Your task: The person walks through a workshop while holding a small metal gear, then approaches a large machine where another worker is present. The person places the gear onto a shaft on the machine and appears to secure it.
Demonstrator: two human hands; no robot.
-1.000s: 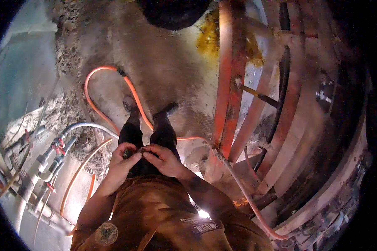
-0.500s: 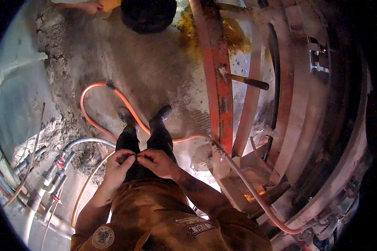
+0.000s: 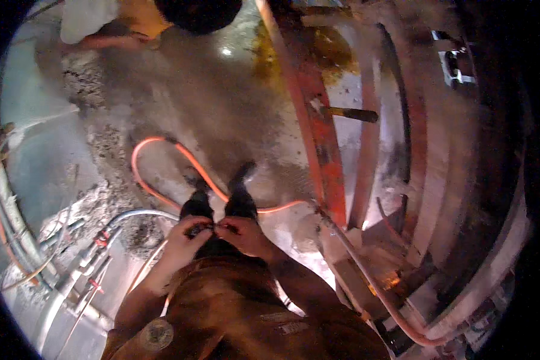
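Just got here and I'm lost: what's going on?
A person's left hand and right hand are close together, fingers curled; anything they hold is too dark and blurred to identify. Ahead, an orange hose loops on the floor. A tool sits by a red beam. Another person's arm shows at upper left.

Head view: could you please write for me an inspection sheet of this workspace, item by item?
Surface: brownish ground, uneven in colour.
Things in hand: perhaps something small and dark; too blurred to tell.
Clutter: hammer-like tool with dark-ended handle, at the red beam.
Hands: left hand and right hand close together, fingers curled.
Cables: orange hose or cable, looped on the ground and passing by the legs.
Surroundings: pale pipes with red handles at left; another person's arm at upper left; yellow-brown stain near the beam's far end.
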